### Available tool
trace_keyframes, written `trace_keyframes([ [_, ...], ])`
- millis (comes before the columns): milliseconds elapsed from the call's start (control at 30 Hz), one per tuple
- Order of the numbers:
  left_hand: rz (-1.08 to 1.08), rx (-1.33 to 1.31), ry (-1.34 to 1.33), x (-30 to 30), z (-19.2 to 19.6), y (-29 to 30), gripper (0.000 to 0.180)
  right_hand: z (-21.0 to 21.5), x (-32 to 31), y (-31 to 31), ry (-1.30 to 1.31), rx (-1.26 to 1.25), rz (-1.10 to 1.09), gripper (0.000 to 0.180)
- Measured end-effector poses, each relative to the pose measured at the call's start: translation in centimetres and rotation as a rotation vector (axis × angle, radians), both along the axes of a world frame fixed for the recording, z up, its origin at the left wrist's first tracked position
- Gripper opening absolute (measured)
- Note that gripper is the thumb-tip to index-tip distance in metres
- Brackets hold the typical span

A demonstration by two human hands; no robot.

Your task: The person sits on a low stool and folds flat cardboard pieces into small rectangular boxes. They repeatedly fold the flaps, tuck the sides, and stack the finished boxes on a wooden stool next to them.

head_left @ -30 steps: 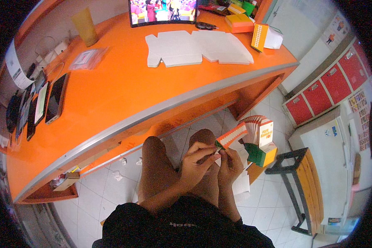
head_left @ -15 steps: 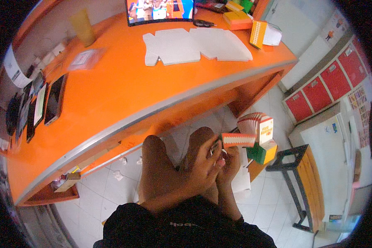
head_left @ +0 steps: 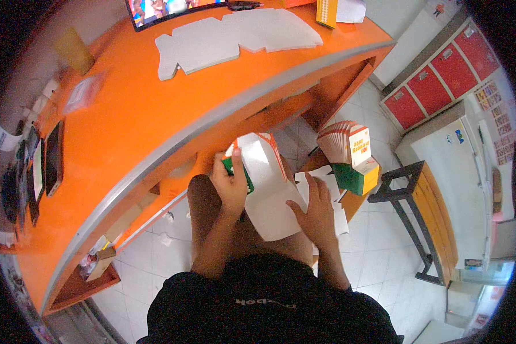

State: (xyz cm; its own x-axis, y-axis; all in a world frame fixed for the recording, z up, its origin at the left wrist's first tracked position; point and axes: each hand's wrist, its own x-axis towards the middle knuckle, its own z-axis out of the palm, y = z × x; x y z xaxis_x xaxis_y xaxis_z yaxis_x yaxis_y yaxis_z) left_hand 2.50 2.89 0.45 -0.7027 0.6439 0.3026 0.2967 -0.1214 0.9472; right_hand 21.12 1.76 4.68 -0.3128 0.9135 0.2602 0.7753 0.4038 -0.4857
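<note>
Two hands work at mid-frame: my left hand has its fingers pinching the orange-and-green top edge of a flat carton blank resting over my lap, while my right hand lies with fingers spread on its white lower edge. I judge the loose pinch could slip, letting the blank spring flat. It looks thin, creased, white inside.

We note a curved orange counter over a white tiled floor, with red-doored lockers at right.
</note>
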Motion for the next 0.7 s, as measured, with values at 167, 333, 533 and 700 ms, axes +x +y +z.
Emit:
trace_keyframes([
  [167, -0.216, 0.038, -0.696, -0.5, -0.8, 2.1, 0.024, -3.0, 1.7, 0.9, 0.250, -0.249, 0.042, 0.024],
  [333, -0.630, -0.484, -1.194, 0.1, 1.1, 0.3, 0.030, -3.4, 2.6, 0.4, 0.376, -0.051, -0.028, 0.026],
  [533, -0.915, -0.101, -1.503, -1.8, -3.4, -1.0, 0.031, 1.8, 6.1, 8.0, 0.479, -0.077, -0.101, 0.040],
  [700, -0.852, -0.118, -1.518, -1.4, -3.1, -1.1, 0.028, 17.3, -1.0, 17.1, 0.372, -0.039, 0.027, 0.052],
])
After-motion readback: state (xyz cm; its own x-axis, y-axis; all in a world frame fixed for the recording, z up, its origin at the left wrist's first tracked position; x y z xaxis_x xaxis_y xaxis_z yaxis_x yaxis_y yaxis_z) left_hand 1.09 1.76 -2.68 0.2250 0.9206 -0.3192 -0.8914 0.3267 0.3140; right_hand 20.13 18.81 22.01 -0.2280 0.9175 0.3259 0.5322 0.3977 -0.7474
